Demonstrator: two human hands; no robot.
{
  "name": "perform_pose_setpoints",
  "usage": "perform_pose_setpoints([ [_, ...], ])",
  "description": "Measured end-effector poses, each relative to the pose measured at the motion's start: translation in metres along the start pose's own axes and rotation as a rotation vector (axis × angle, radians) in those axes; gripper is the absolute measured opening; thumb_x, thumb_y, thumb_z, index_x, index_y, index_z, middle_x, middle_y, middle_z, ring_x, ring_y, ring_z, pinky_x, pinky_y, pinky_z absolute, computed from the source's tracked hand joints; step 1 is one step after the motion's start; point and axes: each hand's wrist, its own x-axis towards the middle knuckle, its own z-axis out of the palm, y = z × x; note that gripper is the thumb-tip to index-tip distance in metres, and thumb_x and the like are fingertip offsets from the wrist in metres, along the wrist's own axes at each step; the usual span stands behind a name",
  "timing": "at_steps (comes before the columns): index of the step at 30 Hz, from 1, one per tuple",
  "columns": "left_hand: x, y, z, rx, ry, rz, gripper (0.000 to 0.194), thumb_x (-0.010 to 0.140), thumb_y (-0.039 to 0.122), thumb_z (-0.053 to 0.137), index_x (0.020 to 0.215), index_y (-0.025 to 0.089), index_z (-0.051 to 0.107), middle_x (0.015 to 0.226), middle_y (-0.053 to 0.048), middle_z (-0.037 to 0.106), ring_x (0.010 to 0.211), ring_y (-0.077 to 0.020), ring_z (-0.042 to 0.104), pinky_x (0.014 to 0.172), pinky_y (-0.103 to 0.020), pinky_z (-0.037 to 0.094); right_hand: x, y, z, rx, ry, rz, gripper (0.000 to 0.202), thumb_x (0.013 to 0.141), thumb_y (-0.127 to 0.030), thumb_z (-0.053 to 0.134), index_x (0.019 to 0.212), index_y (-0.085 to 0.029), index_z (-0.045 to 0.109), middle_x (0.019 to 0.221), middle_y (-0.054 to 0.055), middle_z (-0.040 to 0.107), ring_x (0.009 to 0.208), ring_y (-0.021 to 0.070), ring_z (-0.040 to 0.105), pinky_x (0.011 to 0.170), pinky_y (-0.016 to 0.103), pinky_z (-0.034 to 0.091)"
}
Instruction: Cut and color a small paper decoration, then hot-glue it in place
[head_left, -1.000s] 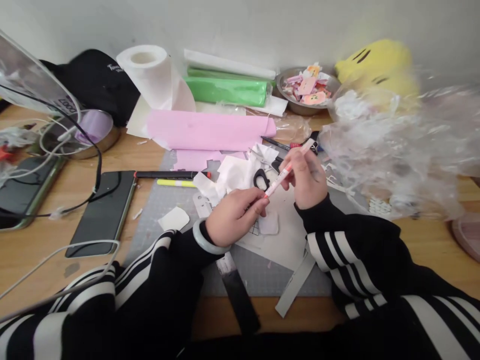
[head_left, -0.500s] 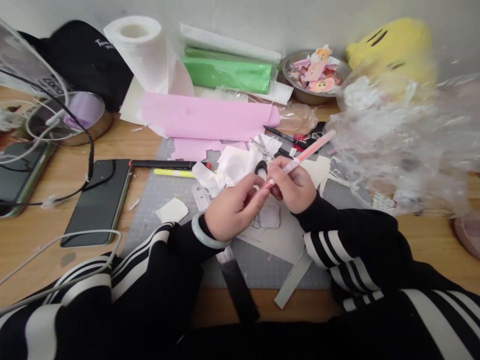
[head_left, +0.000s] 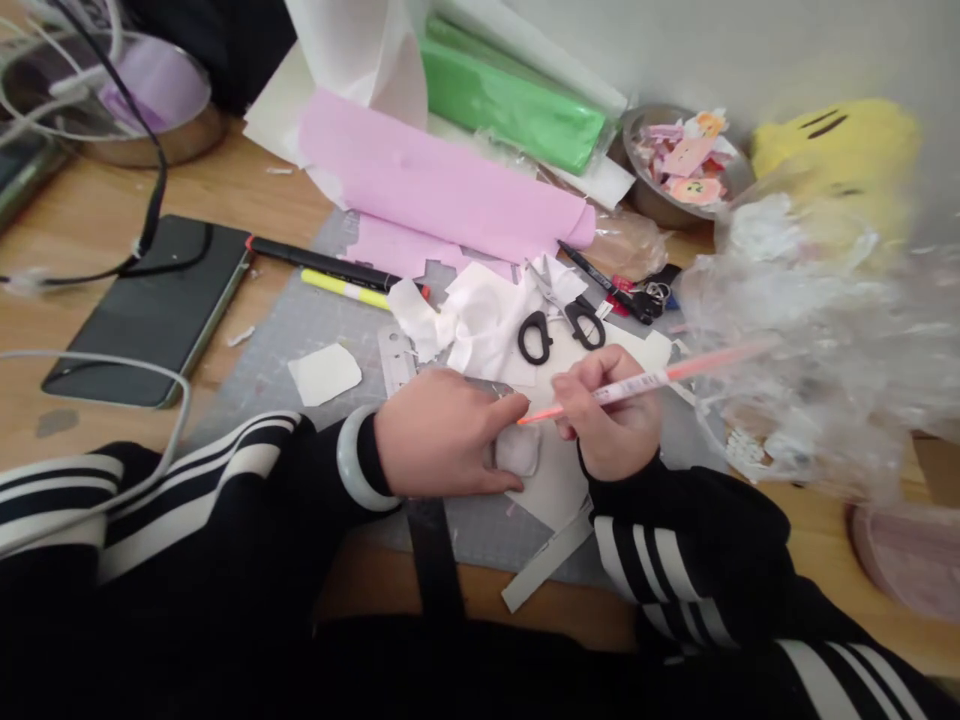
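Note:
My right hand (head_left: 619, 410) grips a slim orange marker pen (head_left: 630, 387) with a printed label, its pointed end aimed left. The far end of the pen is blurred. Beside the tip, my left hand (head_left: 442, 435) has thumb and forefinger spread around a small whitish rounded piece (head_left: 517, 450) lying on white paper (head_left: 555, 490). Whether the fingers press on the piece, I cannot tell. Black-handled scissors (head_left: 559, 315) lie just beyond my hands, next to crumpled white paper (head_left: 480, 315).
Under all this is a grey cutting mat (head_left: 255, 370). A yellow pen (head_left: 345, 288), black pen (head_left: 330, 265) and phone (head_left: 150, 310) lie left. Behind sit pink sheets (head_left: 450, 190) and a bowl (head_left: 649, 190) of paper cutouts. Clear plastic wrapping (head_left: 817, 350) fills the right.
My left hand has come away from the pen's tip and moved down to the whitish piece. My right hand keeps the pen, now lower. The view has shifted and tilted.

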Motion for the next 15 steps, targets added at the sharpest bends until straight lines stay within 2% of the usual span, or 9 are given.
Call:
perform_pose_setpoints([
  [4, -0.003, -0.003, 0.0, -0.091, 0.012, 0.006, 0.045, 0.062, 0.062, 0.063, 0.079, 0.021, 0.054, 0.054, 0.002, 0.052, 0.054, -0.0196, 0.056, 0.056, -0.028, 0.035, -0.01, 0.002, -0.005, -0.007, -0.026, -0.077, 0.027, 0.081, -0.033, 0.057, 0.066, -0.023, 0.037, 0.045, -0.009, 0.038, 0.035, 0.0072, 0.038, 0.035, 0.022, 0.032],
  [10, -0.002, 0.0, -0.001, -0.022, -0.021, 0.032, 0.041, 0.067, 0.056, 0.064, 0.085, 0.019, 0.056, 0.058, 0.0, 0.057, 0.056, -0.0208, 0.057, 0.059, -0.03, 0.038, -0.023, -0.004, -0.014, -0.22, -0.23, -0.008, 0.011, 0.082, -0.026, 0.055, 0.072, -0.022, 0.05, 0.054, -0.004, 0.053, 0.044, 0.0094, 0.048, 0.042, 0.023, 0.037],
  [15, -0.005, -0.002, 0.001, 0.01, -0.011, 0.067, 0.041, 0.072, 0.055, 0.059, 0.089, 0.018, 0.056, 0.06, -0.001, 0.06, 0.056, -0.0204, 0.057, 0.062, -0.032, 0.039, -0.029, -0.005, -0.024, -0.416, -0.284, -0.038, 0.01, 0.08, -0.026, 0.057, 0.072, -0.021, 0.053, 0.062, -0.002, 0.061, 0.049, 0.0089, 0.05, 0.045, 0.021, 0.039],
])
